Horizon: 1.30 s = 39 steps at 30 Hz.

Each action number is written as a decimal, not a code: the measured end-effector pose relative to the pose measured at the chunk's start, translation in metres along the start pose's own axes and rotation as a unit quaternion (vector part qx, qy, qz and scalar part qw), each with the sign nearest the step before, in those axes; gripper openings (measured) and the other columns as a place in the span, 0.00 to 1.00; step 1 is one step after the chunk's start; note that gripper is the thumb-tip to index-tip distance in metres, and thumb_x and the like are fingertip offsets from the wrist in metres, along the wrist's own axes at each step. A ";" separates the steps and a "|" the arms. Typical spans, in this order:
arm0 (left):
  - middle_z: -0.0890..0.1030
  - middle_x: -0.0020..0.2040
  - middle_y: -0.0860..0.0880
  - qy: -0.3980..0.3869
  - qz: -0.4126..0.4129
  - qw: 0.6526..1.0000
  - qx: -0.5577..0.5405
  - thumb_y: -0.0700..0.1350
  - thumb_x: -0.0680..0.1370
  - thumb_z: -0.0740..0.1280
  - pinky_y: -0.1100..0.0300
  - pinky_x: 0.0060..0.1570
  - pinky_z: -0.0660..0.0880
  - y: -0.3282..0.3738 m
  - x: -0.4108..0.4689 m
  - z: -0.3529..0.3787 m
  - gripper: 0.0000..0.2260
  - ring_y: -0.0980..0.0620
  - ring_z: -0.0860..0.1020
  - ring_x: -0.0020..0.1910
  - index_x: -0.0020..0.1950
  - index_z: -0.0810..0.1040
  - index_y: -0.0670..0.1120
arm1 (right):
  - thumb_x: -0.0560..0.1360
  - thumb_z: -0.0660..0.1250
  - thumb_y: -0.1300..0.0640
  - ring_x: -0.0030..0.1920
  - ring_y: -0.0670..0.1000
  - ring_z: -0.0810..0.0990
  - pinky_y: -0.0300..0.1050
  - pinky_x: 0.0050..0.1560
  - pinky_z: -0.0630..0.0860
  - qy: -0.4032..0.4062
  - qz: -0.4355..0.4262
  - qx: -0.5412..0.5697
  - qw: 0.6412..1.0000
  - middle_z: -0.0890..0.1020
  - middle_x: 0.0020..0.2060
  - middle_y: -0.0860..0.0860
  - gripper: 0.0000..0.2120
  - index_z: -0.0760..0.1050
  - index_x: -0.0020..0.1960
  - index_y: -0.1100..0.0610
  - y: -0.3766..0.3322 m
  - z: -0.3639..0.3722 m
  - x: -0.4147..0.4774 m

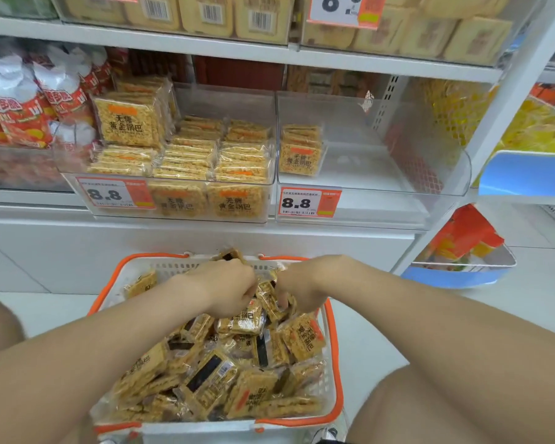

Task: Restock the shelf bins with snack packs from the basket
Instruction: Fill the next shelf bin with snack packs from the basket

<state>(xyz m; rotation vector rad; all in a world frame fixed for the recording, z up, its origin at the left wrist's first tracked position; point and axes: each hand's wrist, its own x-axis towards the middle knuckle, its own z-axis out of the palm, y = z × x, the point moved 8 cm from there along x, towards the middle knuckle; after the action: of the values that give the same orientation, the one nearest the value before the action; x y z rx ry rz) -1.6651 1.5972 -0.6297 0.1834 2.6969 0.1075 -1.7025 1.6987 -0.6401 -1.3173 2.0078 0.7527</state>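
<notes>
A white basket with an orange rim point(333, 318) stands on the floor in front of me, heaped with several golden snack packs point(250, 379). My left hand point(228, 290) and my right hand point(297, 291) are both down in the far half of the basket, fingers curled round snack packs point(269, 299) between them. Above, the left clear shelf bin point(269, 200) is nearly full of the same packs. The right clear bin point(382, 200) holds one short stack point(300, 149) at its left end.
Red and white snack bags point(29, 113) fill the bin at the left. Price tags reading 8.8 point(308, 203) hang on the bin fronts. A white shelf post point(494, 123) stands to the right, with blue-edged bins point(462, 277) beyond it. My knees flank the basket.
</notes>
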 end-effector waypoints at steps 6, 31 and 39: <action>0.84 0.45 0.50 -0.068 0.069 0.995 -0.040 0.45 0.82 0.62 0.43 0.48 0.82 0.019 -0.001 0.020 0.09 0.47 0.82 0.44 0.50 0.81 0.49 | 0.80 0.67 0.63 0.34 0.50 0.73 0.47 0.41 0.78 0.000 0.002 -0.060 0.998 0.76 0.41 0.52 0.14 0.69 0.38 0.56 -0.024 0.033 0.028; 0.87 0.51 0.39 0.061 -0.057 0.839 -0.538 0.38 0.77 0.75 0.51 0.55 0.84 -0.060 -0.040 -0.057 0.11 0.46 0.88 0.49 0.55 0.82 0.33 | 0.70 0.76 0.54 0.46 0.35 0.81 0.34 0.45 0.78 0.443 -0.081 0.276 0.850 0.82 0.50 0.41 0.34 0.71 0.74 0.48 0.021 -0.126 -0.079; 0.86 0.56 0.37 0.167 -0.044 0.750 -0.638 0.33 0.78 0.70 0.46 0.58 0.83 -0.069 -0.054 -0.080 0.10 0.42 0.86 0.57 0.58 0.83 0.32 | 0.71 0.69 0.56 0.37 0.52 0.83 0.52 0.39 0.81 0.533 -0.092 0.303 0.785 0.85 0.39 0.47 0.21 0.81 0.64 0.52 0.026 -0.144 -0.095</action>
<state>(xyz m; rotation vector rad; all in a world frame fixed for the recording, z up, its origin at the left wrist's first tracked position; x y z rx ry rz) -1.6585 1.5179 -0.5423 -0.4201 2.2755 1.9915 -1.7233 1.6569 -0.4719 -1.6167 2.4924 -0.9343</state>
